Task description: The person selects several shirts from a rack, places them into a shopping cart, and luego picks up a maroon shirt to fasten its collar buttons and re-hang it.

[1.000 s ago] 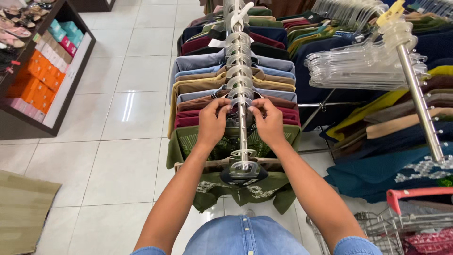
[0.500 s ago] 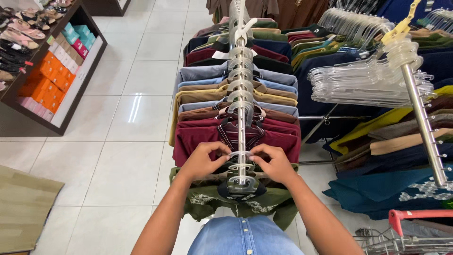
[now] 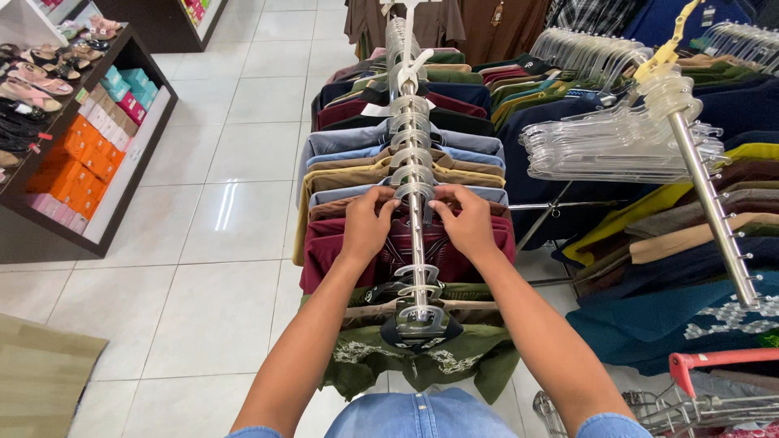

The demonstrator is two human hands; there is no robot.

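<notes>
Left hand and right hand both closed on hangers at the metal rail, maroon shirts below, olive shirt nearest.

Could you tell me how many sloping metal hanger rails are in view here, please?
2. The middle rail, loaded with shirts, has the left hand and right hand on its hangers. The right rail carries empty clear hangers. Others may be hidden behind.

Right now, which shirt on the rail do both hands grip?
The maroon shirt, between the brown one behind and the olive green one in front; left hand and right hand hold its hanger.
</notes>
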